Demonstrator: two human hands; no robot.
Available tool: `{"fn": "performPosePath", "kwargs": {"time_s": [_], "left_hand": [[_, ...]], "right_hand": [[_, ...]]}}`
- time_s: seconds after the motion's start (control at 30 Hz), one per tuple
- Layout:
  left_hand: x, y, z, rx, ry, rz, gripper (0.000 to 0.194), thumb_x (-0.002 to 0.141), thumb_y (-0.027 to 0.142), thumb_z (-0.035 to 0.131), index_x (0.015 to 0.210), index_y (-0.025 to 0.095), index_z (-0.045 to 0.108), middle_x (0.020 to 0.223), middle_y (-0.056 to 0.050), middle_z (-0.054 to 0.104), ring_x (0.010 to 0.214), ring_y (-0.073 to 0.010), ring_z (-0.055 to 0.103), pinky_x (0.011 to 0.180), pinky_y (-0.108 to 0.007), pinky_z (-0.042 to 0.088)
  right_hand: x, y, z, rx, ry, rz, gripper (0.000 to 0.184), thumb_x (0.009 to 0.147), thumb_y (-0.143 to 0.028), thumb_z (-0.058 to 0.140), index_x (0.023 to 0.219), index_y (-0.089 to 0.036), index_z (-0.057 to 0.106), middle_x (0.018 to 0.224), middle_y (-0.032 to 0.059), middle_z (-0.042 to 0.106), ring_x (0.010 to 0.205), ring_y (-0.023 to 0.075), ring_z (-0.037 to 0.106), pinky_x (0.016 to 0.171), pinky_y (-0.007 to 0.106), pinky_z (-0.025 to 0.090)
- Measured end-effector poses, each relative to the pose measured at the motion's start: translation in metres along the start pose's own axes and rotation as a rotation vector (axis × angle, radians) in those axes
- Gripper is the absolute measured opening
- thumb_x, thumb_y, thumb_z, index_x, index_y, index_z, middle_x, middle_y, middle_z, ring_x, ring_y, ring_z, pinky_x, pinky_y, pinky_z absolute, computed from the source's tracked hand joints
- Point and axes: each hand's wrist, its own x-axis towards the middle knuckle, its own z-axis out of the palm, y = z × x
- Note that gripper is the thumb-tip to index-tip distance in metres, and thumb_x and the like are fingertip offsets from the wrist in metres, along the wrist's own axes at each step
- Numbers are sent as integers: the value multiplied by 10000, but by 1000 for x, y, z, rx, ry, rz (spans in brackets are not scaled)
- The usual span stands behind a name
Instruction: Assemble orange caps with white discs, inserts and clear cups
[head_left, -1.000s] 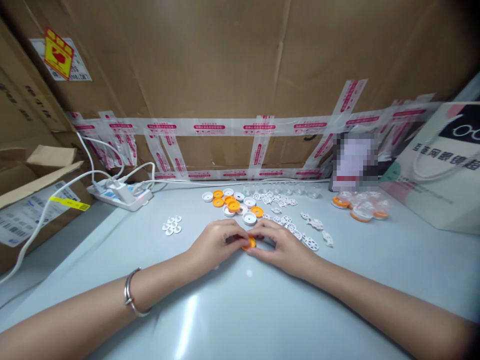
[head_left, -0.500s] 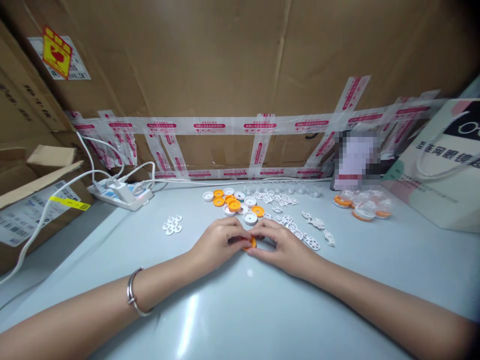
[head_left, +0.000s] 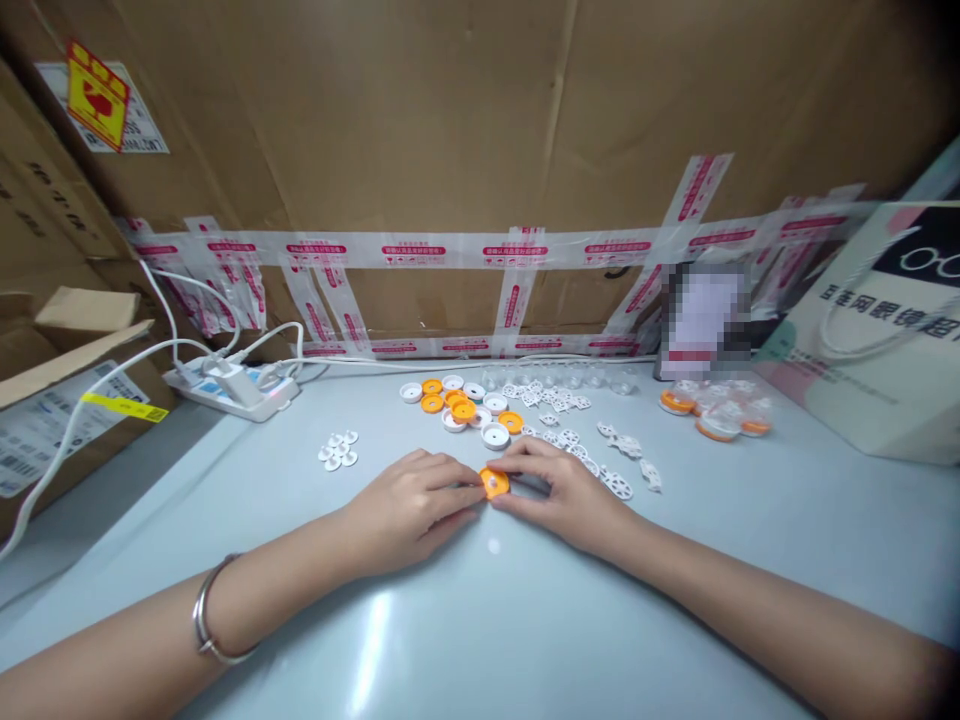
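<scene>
An orange round plastic cap [head_left: 495, 485] with a small white piece at its centre is between my hands, low over the table. My right hand [head_left: 562, 490] pinches it from the right, with thumb and forefinger at its rim. From the left, my left hand [head_left: 420, 508] keeps its fingers together, the tips on the cap's left edge. Just beyond lie orange caps [head_left: 463, 410] and white caps [head_left: 495, 435]. White openwork pieces [head_left: 619, 486] are strewn past my right hand, and small white stemmed discs [head_left: 339, 450] form a group at the left.
Clear domes [head_left: 577, 377] line the back of the table. Domed orange-and-white pieces [head_left: 718, 425] sit at the right, before a phone-like object [head_left: 701, 315] and a paper bag [head_left: 877, 340]. A power strip [head_left: 240, 390] with cables and an open carton [head_left: 75, 410] are left. A large cardboard box [head_left: 420, 130] stands behind.
My left hand has drawn back leftward, its thumb coming off the cap's top, so more of the cap and its white centre shows. My right hand still grips the rim. The view has shifted slightly.
</scene>
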Motion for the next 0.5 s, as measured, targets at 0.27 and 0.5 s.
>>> {"fn": "performPosePath", "kwargs": {"time_s": [0.27, 0.5], "left_hand": [[0, 0, 5, 47, 21, 22, 275, 904, 196, 399, 1122, 180, 567, 1111, -63, 628, 958, -179, 590, 802, -338, 463], [2, 1, 10, 0, 76, -1, 307, 884, 156, 402, 1169, 166, 517, 1091, -79, 628, 977, -172, 586, 819, -325, 469]], "right_hand": [[-4, 3, 3, 74, 84, 22, 201, 782, -258, 606, 967, -276, 683, 979, 0, 693, 939, 169, 626, 859, 311, 492], [-7, 0, 2, 77, 79, 87, 151, 766, -246, 620, 901, -243, 686, 927, 0, 704, 863, 170, 650, 806, 311, 514]]}}
